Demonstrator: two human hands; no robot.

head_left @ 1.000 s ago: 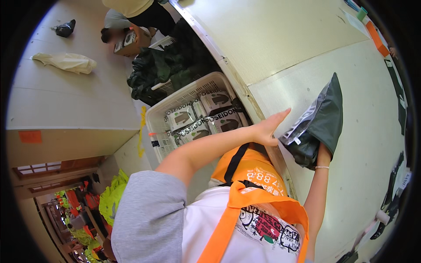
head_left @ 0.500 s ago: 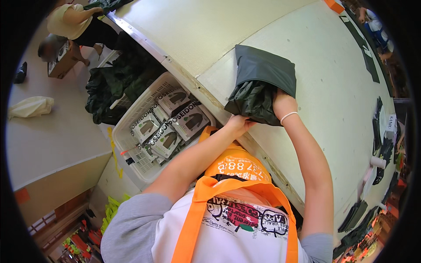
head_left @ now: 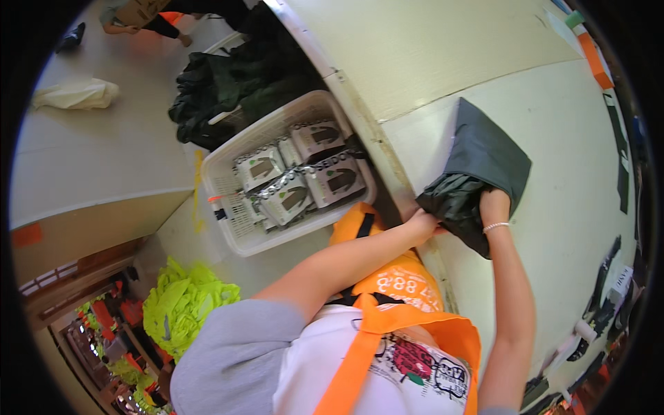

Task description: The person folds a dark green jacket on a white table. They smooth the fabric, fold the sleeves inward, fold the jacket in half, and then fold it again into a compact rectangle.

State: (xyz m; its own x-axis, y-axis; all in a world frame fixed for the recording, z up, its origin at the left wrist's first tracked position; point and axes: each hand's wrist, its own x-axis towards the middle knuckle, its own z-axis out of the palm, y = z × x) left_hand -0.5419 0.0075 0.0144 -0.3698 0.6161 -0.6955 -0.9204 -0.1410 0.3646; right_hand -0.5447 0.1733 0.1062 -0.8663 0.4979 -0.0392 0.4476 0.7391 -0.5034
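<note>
A dark grey fabric pouch (head_left: 492, 149) lies on the pale table, its mouth turned toward me. Crumpled dark shiny cloth (head_left: 453, 202), perhaps a folded garment, bulges out of the opening. My right hand (head_left: 494, 206), with a beaded band at the wrist, reaches into the mouth at the pouch's right side; its fingers are hidden inside. By the table's near edge, my left hand (head_left: 423, 225) grips the lower left corner of the dark cloth, fingers partly underneath it.
Left of the table stands a white plastic basket (head_left: 238, 238) of flat packages (head_left: 335, 178). Dark fabric (head_left: 235, 90) is heaped beyond it. Yellow-green fabric (head_left: 183, 301) lies lower left. A person carrying a cardboard box (head_left: 142, 10) is at the upper left. Dark strips line the table's right side.
My view has turned, so the basket and pouch appear farther right. My right hand is still in the pouch, and my left still at the cloth's corner.
</note>
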